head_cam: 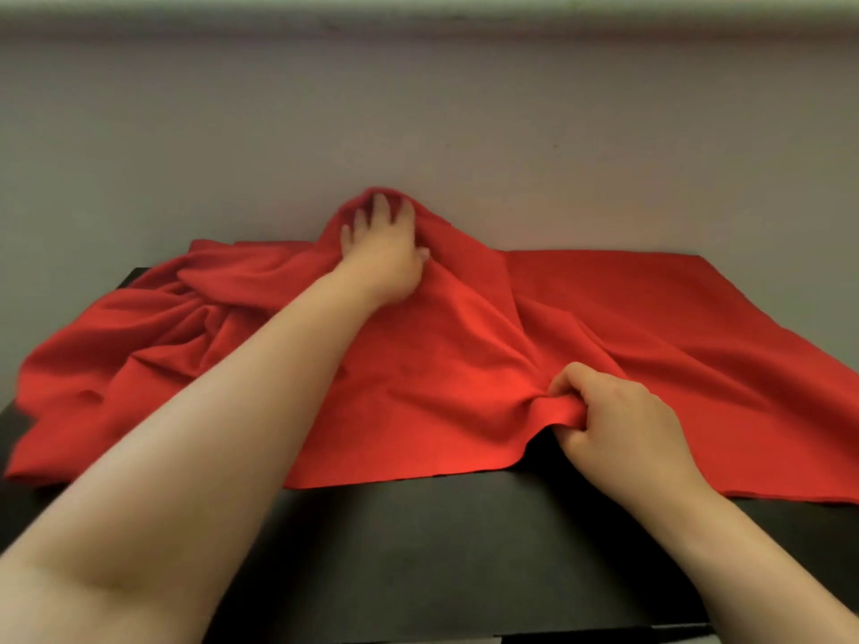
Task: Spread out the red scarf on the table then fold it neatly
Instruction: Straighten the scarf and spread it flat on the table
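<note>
The red scarf (pixel 650 313) lies across the black table (pixel 418 550). Its right part is fairly flat, while its left part is bunched in deep folds. My left hand (pixel 383 248) reaches to the far edge by the wall and grips a raised peak of the cloth there. My right hand (pixel 618 420) pinches a fold at the scarf's near edge, right of centre, and the cloth puckers around its fingers.
A plain grey wall (pixel 465 123) rises directly behind the table's far edge. The table's near strip is bare black surface. The scarf's left end hangs over the table's left edge (pixel 14 439).
</note>
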The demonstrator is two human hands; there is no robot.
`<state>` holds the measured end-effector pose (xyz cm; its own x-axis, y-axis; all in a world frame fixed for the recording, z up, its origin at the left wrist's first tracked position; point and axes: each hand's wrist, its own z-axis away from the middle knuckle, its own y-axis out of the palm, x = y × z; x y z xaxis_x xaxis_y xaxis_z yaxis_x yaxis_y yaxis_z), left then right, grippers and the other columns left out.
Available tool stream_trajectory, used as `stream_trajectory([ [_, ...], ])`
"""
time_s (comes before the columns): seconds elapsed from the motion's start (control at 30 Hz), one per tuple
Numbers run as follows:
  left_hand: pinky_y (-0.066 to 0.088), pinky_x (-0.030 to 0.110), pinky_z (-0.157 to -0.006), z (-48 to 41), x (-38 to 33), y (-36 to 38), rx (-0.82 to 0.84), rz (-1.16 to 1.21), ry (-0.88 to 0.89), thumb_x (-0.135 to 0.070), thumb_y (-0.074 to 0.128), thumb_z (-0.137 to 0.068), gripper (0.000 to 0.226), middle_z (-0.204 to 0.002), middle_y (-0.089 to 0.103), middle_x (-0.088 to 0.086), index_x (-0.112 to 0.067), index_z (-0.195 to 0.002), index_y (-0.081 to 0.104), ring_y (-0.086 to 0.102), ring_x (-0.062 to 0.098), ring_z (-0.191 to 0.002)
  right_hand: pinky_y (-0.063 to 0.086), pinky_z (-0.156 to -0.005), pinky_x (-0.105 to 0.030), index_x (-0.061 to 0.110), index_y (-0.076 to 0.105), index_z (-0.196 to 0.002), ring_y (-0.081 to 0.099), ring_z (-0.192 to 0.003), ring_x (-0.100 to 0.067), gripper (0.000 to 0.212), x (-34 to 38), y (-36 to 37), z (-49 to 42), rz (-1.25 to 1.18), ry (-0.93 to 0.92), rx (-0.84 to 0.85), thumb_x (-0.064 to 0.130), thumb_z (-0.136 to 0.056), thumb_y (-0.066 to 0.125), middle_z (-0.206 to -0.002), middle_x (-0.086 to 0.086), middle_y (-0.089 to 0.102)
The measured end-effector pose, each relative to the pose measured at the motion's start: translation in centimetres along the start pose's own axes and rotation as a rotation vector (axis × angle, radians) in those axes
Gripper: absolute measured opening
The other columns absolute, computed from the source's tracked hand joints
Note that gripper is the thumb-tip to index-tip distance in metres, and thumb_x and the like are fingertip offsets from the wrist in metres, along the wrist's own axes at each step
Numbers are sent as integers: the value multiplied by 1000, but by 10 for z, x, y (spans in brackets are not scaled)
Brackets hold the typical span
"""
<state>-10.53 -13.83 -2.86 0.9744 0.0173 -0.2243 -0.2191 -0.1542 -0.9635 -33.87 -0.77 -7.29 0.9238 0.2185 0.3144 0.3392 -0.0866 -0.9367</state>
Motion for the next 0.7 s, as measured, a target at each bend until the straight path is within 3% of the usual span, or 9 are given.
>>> stream_trajectory([
  [0.1,42,38,-97,29,-5,13,136,-39,237,-51,48,-89,51,-127,57,13,-12,-120,56,52,32,-116,41,-66,-33,29,56,-91,61,-94,-21,18,2,0,0,-11,-6,-6,25,-74,59,-92,11,66],
  [0.2,41,29,-80,45,-1,21,244,-58,308,-34,64,-82,31,-109,64,7,-14,-105,62,57,28,-104,38,-65,-31,29,56,-91,61,-95,-20,18,3,1,1,-18,-17,-9,26,-73,60,-92,12,66],
  [0.3,47,33,-85,42,2,19,141,-24,302,-20,60,-82,16,-104,65,7,-18,-95,68,58,29,-102,36,-63,-30,29,56,-90,61,-94,-20,18,3,2,1,-25,-25,-18,26,-73,60,-91,12,66],
  [0.4,47,40,-89,32,-4,5,-49,-60,312,-19,54,-84,22,-107,61,13,-19,-99,70,55,35,-103,37,-62,-31,29,56,-92,62,-92,-23,19,3,1,1,-31,-39,-38,26,-74,60,-89,10,67],
  [0.53,48,43,-78,13,-22,-17,-443,-45,155,-17,45,-88,26,-104,66,18,-12,-102,65,60,41,-98,39,-61,-34,29,55,-96,63,-87,-30,25,5,-4,-1,-37,-62,-88,23,-73,61,-86,3,69],
  [0.6,46,44,-84,3,-27,-12,-375,-29,131,-13,43,-89,31,-114,63,19,-10,-116,57,58,41,-105,40,-62,-35,28,56,-97,63,-88,-33,26,7,-6,-4,-27,-52,-112,21,-72,60,-86,-1,69],
  [0.7,41,48,-95,11,-23,13,-58,-126,187,-16,45,-90,53,-132,48,22,-5,-140,30,50,41,-117,41,-64,-35,26,59,-97,62,-89,-34,24,6,-6,-7,-11,-13,-110,22,-74,57,-86,-3,69],
])
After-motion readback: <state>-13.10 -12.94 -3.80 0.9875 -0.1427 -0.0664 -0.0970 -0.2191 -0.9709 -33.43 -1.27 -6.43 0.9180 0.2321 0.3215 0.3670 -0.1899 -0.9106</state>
